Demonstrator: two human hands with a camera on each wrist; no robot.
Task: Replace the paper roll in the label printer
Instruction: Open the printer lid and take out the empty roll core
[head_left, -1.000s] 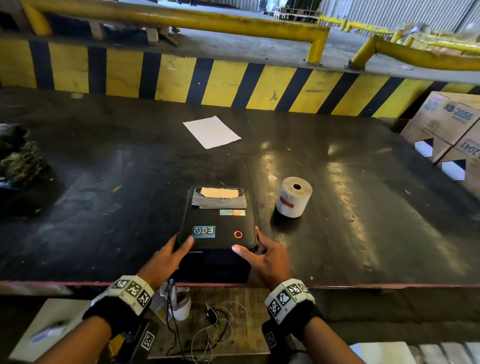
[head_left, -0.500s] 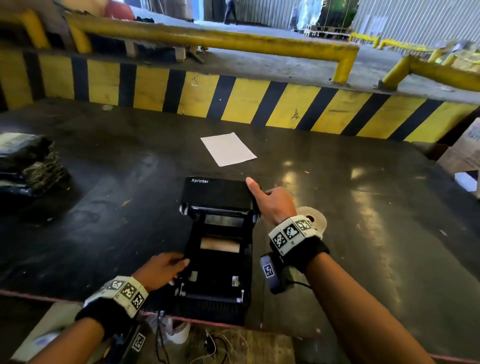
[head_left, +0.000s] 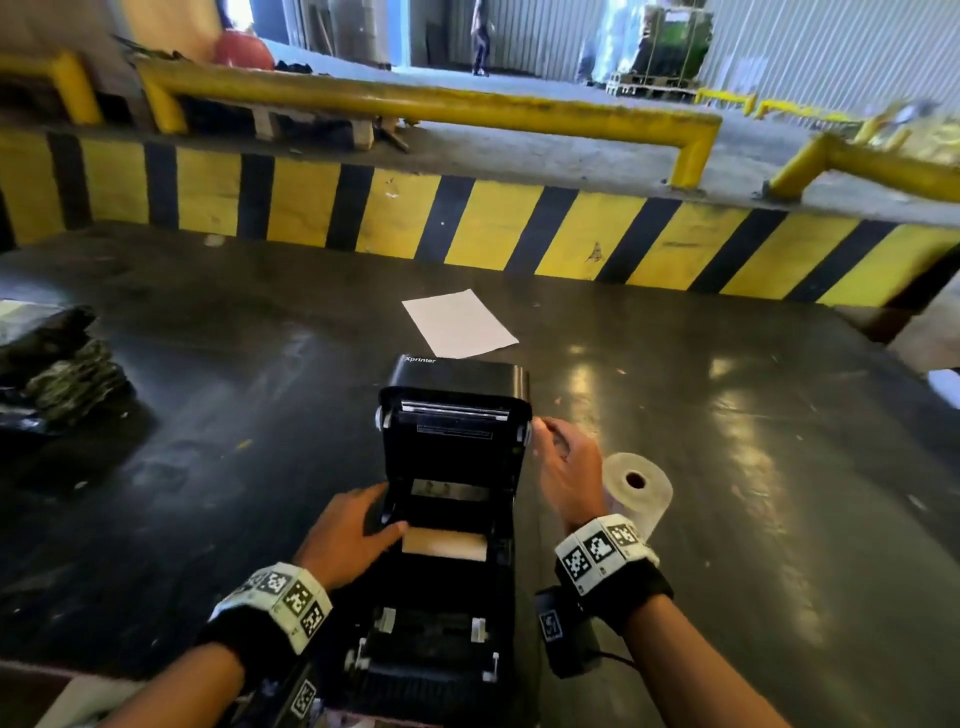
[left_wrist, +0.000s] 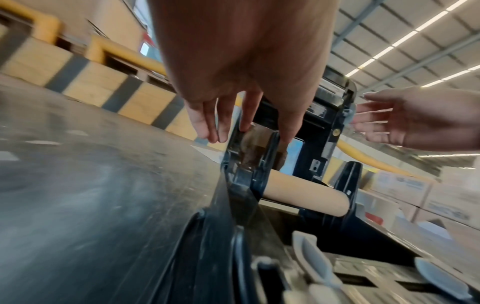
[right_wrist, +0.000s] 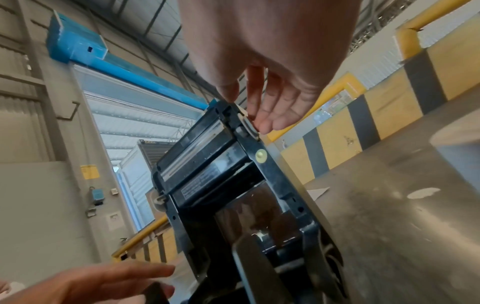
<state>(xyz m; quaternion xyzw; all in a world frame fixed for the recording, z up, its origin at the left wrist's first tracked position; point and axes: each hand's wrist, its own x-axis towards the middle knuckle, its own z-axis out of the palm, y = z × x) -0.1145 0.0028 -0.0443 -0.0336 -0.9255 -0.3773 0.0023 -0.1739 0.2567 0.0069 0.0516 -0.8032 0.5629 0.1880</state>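
The black label printer (head_left: 441, 649) stands at the table's near edge with its lid (head_left: 457, 384) swung upright. A bare brown cardboard core (head_left: 444, 543) lies across the roll bay, also seen in the left wrist view as the core (left_wrist: 303, 197). My left hand (head_left: 348, 530) rests on the printer's left side, its straight fingers (left_wrist: 244, 115) touching the left roll holder. My right hand (head_left: 563, 467) is beside the lid's right edge, relaxed fingers (right_wrist: 270, 117) brushing the grey side latch. A full white paper roll (head_left: 636, 491) stands on end just right of that hand.
A white sheet (head_left: 460, 323) lies on the dark table (head_left: 753, 467) behind the printer. Dark bundles (head_left: 57, 364) sit at the far left. A yellow-and-black striped barrier (head_left: 467, 223) runs along the table's back edge.
The lid went from closed to fully upright. My right hand dropped from the lid's top corner to its right side. My left hand slid forward to the roll bay.
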